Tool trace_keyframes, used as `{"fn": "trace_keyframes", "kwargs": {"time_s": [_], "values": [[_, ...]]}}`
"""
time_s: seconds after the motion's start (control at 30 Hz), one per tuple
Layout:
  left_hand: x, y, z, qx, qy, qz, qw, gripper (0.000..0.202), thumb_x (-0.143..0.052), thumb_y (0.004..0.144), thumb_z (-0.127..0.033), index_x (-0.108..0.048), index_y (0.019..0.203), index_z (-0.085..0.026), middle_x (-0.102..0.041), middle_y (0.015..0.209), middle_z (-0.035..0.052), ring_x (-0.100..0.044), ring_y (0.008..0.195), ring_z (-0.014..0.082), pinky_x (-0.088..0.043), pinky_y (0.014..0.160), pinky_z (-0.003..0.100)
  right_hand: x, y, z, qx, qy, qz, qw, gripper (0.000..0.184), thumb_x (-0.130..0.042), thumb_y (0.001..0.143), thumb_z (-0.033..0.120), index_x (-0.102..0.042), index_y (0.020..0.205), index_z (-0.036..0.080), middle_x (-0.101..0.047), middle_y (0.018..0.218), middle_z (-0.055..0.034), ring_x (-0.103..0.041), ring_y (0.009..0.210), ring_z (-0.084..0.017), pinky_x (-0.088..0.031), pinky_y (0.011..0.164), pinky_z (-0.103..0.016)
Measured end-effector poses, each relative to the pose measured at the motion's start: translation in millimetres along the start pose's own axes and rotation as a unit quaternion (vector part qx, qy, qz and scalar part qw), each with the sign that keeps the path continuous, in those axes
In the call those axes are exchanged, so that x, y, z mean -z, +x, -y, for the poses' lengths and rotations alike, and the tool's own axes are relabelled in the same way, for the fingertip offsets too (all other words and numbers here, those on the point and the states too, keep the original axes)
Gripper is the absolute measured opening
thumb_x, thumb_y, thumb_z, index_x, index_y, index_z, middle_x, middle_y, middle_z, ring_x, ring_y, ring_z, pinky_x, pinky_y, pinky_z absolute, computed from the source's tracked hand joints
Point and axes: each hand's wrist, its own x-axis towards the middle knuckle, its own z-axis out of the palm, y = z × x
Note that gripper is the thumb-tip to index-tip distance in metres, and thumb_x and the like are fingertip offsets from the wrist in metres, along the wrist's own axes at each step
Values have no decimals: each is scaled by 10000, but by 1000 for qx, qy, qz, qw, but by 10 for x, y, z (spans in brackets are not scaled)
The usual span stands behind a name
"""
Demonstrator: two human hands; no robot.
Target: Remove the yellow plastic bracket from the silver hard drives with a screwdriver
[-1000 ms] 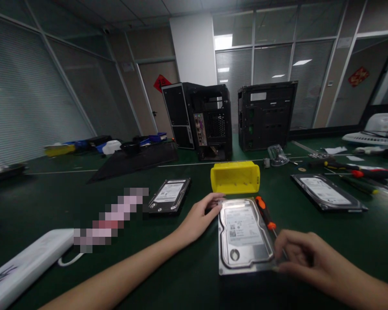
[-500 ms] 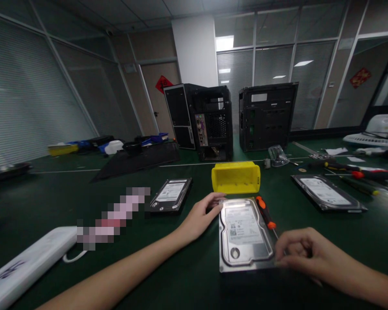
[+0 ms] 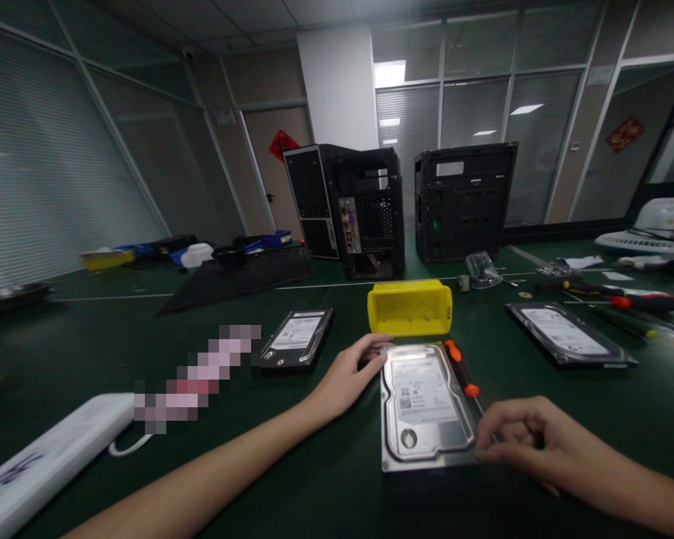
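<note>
HDDs: 3. Centre HDD [image 3: 427,408] lies flat on green mat [image 3: 146,337], just before 1 yellow bin [image 3: 409,308]. L hand [image 3: 345,378], fingers loosely spread, touches its far-left corner. R hand [image 3: 520,438] is curled at near-right corner; grip cannot be determined. PC cases [image 3: 365,209]: 2. Glass-partitioned office.

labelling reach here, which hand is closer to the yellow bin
Left. The left hand sits at the hard drive's far left corner, just before the yellow bin; the right hand is at its near right corner, farther off.

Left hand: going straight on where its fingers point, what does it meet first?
The left hand has fingers at the far-left corner of the silver hard drive; just past it, probably the yellow bin, though depth is unclear.
</note>
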Motion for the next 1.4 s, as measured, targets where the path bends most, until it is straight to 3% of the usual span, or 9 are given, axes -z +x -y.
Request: {"fn": "trace_keyframes", "kwargs": {"time_s": [0.8,1.13,1.4], "values": [[0,2,4,1,5,-1,1000,336,-429,865,-359,-480,1170,-230,-566,1156,40,-510,1078,189,-389,935,351,13,-10,33,21,-39,-10,999,278,-544,791,403,-674,880,174,-624,707,-16,-431,520,-59,-295,442,-165],[-2,17,40,-6,0,5,1000,326,-438,869,-347,-475,1168,-221,-569,1148,37,-518,1066,179,-386,942,343,9,-11,-44,9,-52,-20,998,292,-558,774,430,-681,853,178,-591,634,2,-400,478,-51,-264,411,-167],[-3,18,51,-7,-1,2,1000,324,-436,869,-346,-478,1169,-228,-571,1147,35,-518,1067,181,-389,939,339,20,-10,-15,25,-30,-18,999,286,-555,781,415,-693,879,184,-665,746,-37,-502,560,-81,-344,465,-170]]}}
